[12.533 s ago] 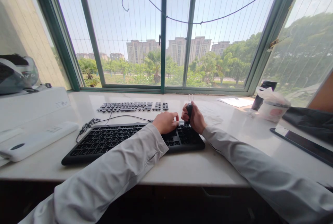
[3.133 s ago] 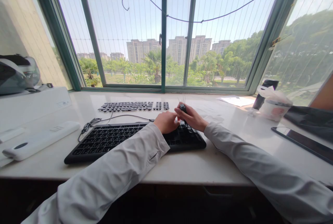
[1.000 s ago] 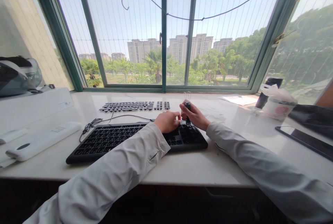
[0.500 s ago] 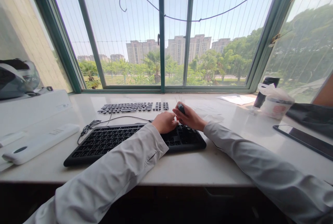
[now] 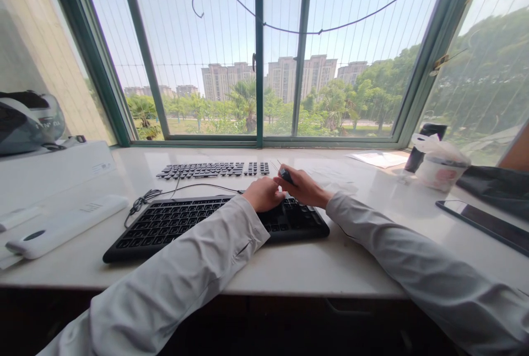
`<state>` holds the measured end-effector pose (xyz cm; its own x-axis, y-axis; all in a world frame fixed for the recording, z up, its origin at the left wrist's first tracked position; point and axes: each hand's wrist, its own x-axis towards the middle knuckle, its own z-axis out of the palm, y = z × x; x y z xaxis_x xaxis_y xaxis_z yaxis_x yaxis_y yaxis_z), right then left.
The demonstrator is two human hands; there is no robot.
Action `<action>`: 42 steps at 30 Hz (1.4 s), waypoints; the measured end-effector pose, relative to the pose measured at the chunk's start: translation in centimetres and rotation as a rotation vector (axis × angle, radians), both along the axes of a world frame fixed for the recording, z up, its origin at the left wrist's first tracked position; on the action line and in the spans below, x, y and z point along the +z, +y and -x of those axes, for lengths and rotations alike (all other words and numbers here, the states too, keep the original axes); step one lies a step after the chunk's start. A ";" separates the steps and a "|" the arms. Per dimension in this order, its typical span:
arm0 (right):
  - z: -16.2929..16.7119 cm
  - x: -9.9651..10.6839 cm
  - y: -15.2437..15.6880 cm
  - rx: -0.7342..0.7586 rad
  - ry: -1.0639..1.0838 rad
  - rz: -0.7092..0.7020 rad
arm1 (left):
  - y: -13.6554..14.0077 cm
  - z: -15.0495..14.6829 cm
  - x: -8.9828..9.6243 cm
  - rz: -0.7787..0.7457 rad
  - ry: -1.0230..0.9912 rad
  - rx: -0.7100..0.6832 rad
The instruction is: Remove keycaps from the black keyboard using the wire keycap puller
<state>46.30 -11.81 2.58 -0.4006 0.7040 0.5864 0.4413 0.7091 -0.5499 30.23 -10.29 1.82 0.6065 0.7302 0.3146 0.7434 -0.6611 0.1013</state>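
A black keyboard [image 5: 165, 229] lies slantwise in front of me, with its keycaps taken off over much of the left side and bare sockets showing. Above its right part my right hand [image 5: 303, 186] is closed round a keycap puller [image 5: 285, 174], a small black grip with thin wire prongs pointing up and away. Right beside it, my left hand [image 5: 264, 193] is curled with its fingertips meeting those of the right hand. Whatever the left fingers pinch is hidden. Loose black keycaps [image 5: 202, 170] stand in rows behind the keyboard.
The keyboard's cable [image 5: 144, 197] is bundled at the left. Farther left are a long white device [image 5: 68, 226], a white box [image 5: 61, 171] and a helmet [image 5: 31, 122]. At the right are a phone [image 5: 483, 221], a bagged tub [image 5: 440, 171] and papers [image 5: 378, 158]. Windows stand behind.
My right hand has tilted slightly, and the puller's grip and wires now lean lower and farther left. The left hand stays almost in place. The whole view has shifted a little.
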 end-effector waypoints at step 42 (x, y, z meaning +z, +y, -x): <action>-0.3 -0.6 0.2 0.254 0.431 0.341 | 0.0 0.2 0.1 0.017 -0.049 -0.045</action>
<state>46.58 -11.58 1.96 -0.3569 0.7945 0.4913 -0.0316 0.5154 -0.8564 30.00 -10.28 1.89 0.6232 0.7078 0.3326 0.7065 -0.6919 0.1486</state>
